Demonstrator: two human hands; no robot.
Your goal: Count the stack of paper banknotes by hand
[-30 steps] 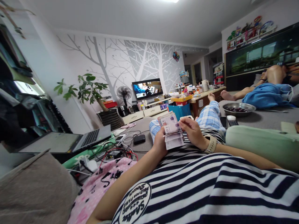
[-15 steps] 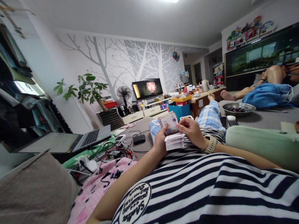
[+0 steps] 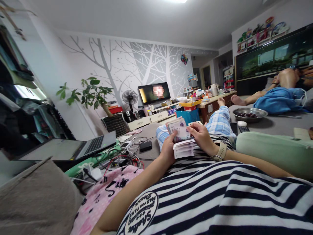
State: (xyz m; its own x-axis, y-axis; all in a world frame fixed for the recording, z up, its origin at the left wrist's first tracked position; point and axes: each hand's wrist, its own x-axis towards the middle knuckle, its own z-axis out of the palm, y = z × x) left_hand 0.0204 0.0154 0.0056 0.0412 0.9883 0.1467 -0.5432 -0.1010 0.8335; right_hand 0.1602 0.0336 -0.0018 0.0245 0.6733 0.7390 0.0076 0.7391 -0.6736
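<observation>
A stack of banknotes (image 3: 179, 130) is in my left hand (image 3: 169, 145), its thumb pressed over the front near the left edge. Purple-grey print and a "5" show on the front note. Several note ends (image 3: 184, 149) fold down below, fanned in pale layers. My right hand (image 3: 201, 135), with a light watch (image 3: 221, 150) on the wrist, pinches the right edge of the front note between thumb and fingers. Both hands are above my lap, over the striped shirt (image 3: 207, 182).
On the left lie an open laptop (image 3: 95, 143), tangled cables and a black box (image 3: 146, 146). To the right are a green cushion (image 3: 271, 153), a remote (image 3: 244, 129) and a metal bowl (image 3: 262, 115) of dark round fruit. Another person's bare legs (image 3: 251, 98) rest beyond the bowl.
My right hand has shifted slightly at the notes' right edge, its fingers now closer together on the front note. The folded-down ends are fanned a little wider. My left hand keeps its hold.
</observation>
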